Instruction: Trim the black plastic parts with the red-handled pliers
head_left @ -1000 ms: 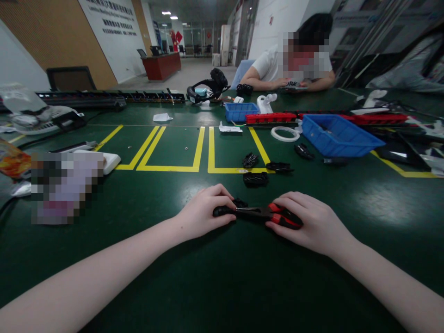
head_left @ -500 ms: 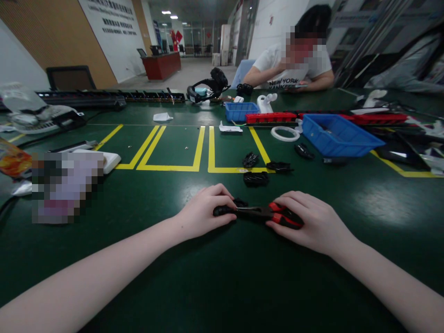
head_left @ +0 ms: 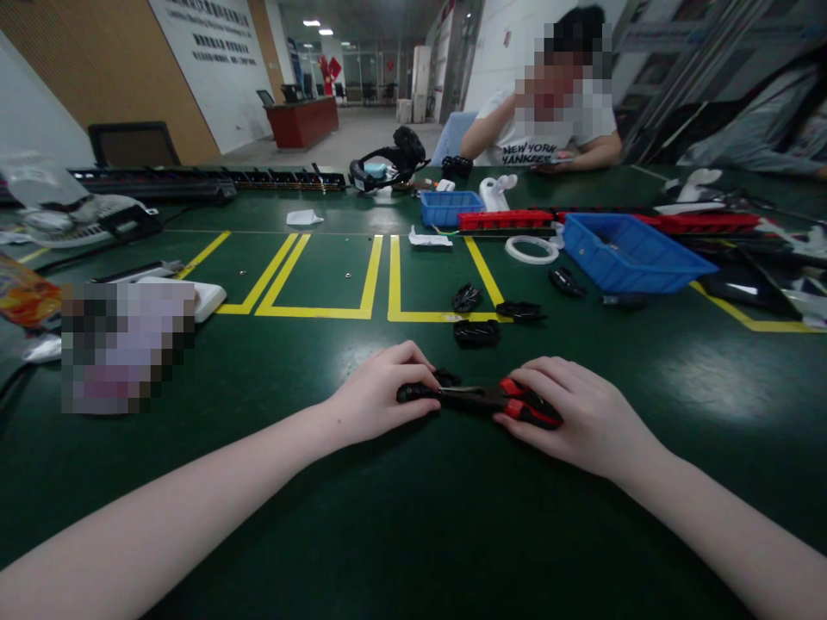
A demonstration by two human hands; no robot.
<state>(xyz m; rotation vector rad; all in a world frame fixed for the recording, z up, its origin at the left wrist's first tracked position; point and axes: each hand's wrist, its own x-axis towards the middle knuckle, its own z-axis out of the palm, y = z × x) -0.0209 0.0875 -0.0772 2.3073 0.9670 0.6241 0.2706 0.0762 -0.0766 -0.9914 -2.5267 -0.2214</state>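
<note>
My left hand pinches a small black part between thumb and fingers. My right hand is wrapped round the red and black handles of a pair of pliers. The pliers point left, and their tips meet the black part at my left fingertips. Just behind the tips lies another dark piece, partly hidden. Farther back on the green table are several black parts, among them one behind the pliers and one beyond it.
A blue bin stands at the back right, beside a white tape roll and red strips. A smaller blue bin is farther back. At left lies a white object. A person sits across the table.
The pliers have tilted slightly at my left fingertips, with my right hand shifted very little. The person across the table has moved an arm and their head.
</note>
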